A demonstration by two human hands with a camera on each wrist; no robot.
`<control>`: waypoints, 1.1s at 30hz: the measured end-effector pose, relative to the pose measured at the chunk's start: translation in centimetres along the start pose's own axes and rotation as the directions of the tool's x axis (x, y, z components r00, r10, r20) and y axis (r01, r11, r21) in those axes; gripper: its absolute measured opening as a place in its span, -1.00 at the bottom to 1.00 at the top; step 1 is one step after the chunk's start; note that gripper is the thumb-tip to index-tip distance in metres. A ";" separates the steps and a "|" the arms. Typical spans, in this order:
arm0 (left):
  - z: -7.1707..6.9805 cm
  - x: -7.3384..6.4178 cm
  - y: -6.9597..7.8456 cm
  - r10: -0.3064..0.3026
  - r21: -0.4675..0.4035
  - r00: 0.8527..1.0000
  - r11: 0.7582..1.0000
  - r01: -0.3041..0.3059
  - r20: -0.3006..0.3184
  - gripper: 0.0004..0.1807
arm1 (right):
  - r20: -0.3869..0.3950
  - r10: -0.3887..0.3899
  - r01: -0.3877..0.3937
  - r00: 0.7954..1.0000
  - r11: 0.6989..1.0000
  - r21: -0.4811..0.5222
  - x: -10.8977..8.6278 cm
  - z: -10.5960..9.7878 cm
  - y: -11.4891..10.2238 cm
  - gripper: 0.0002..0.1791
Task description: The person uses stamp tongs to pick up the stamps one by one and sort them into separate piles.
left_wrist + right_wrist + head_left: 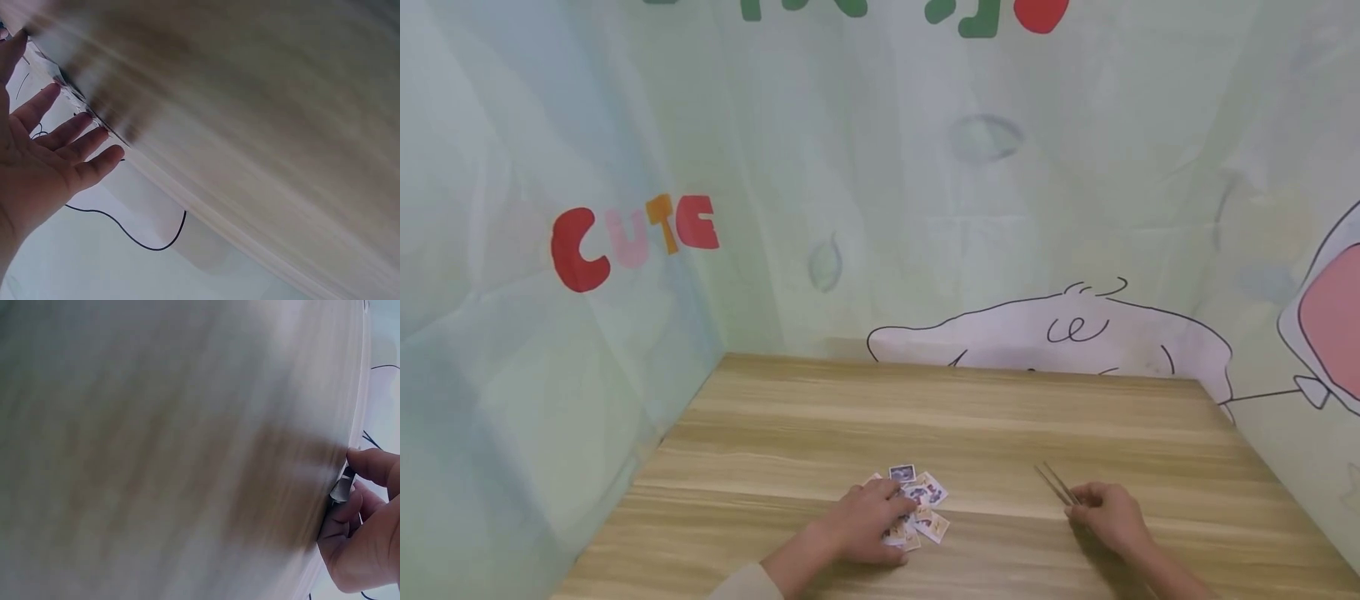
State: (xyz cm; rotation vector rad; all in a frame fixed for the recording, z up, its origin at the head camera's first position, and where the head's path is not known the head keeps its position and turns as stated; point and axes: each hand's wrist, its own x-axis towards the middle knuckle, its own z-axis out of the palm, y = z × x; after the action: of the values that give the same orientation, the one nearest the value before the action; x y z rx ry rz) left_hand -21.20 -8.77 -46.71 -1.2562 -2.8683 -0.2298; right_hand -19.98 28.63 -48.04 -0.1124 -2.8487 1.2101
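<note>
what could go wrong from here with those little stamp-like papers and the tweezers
The left hand lies over part of the stamp-like papers, so moving it might drag or scatter loose ones. The papers overlap, so the tweezers in the right hand could catch two at once. The tweezers' prongs look thin, so a hard pinch might crease a paper.

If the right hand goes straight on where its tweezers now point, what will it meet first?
Probably the backdrop beyond the table: the way along the tweezers looks free, with the cards left of it. How steeply the right hand dips toward the table is unclear.
</note>
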 end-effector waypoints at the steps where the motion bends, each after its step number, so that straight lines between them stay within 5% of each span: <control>1: 0.0 0.0 0.0 -0.006 -0.004 1.000 1.000 0.006 0.005 -0.29 | -0.001 0.001 -0.001 1.000 1.000 0.000 0.0 0.0 0.0 -0.68; 16: -0.2 0.3 -0.1 0.003 -0.057 1.000 0.998 -0.002 0.003 -0.29 | -0.049 0.044 -0.045 0.998 0.999 -0.023 0.1 -0.6 -0.2 -0.74; 28: -0.5 0.4 0.1 -0.023 -0.095 1.000 0.995 0.025 0.021 -0.28 | -0.083 -0.156 0.149 0.984 0.985 -0.091 -0.2 -1.9 -1.1 -0.79; 33: -0.5 0.3 0.1 -0.055 -0.099 0.997 0.993 0.059 0.050 -0.27 | -0.078 -0.175 0.171 0.981 0.983 -0.065 -0.2 -1.8 -1.3 -0.80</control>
State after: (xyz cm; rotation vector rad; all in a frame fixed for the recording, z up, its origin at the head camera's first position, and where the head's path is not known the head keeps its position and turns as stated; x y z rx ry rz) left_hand -21.35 -8.58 -46.18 -1.2112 -2.9703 -0.3539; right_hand -19.73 29.01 -45.88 0.0800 -2.7550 1.0646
